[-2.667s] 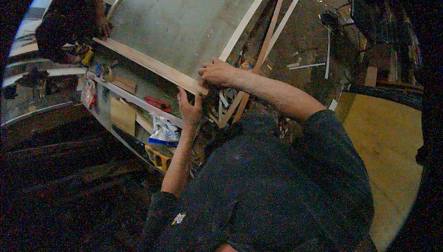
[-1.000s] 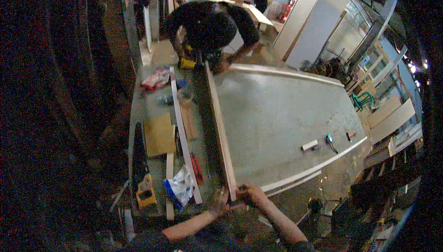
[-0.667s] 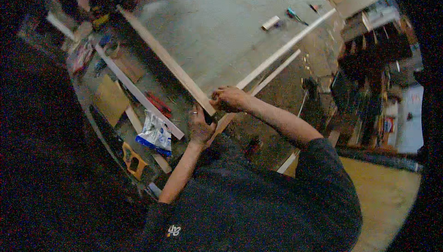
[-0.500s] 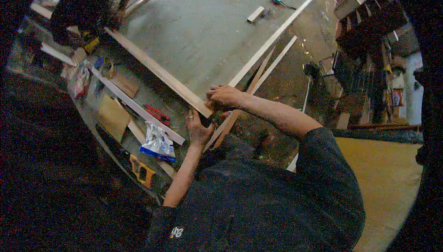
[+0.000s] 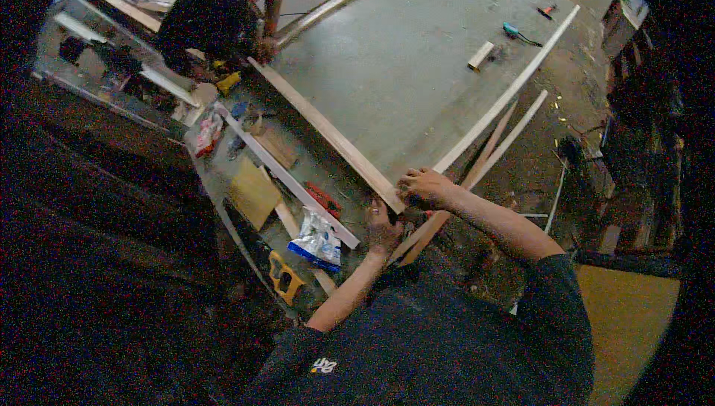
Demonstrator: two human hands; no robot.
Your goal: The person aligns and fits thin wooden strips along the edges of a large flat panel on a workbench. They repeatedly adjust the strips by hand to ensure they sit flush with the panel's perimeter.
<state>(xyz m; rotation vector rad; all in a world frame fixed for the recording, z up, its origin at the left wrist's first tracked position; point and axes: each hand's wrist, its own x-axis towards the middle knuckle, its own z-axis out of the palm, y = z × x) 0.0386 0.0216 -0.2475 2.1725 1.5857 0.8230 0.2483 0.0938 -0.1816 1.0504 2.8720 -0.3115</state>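
Observation:
A long pale wooden strip point(image 5: 324, 132) runs from the far left down to a corner close in front of me. At its near end my left hand point(image 5: 384, 231) is closed around the wood, fingers against its near side. My right hand point(image 5: 427, 187) has its fingers curled over the same corner, where a second long wooden strip point(image 5: 514, 92) comes in from the far right. The right palm and fingertips are partly hidden, so the exact contact there is unclear. Both strips lie along the edges of a large grey panel point(image 5: 387, 71).
A co-worker point(image 5: 212, 19) bends over the strip's far end. Left of me lie a silver-and-blue bag point(image 5: 319, 241), a yellow-handled saw point(image 5: 284, 278), red pliers-like tools point(image 5: 322, 199) and a white strip point(image 5: 287, 177). A short block point(image 5: 481, 56) and a teal tool point(image 5: 512, 32) rest on the panel.
The view has swung so that everything sits farther right and lower, and more of the co-worker shows. Both my hands stay at the corner of the strips with little visible change.

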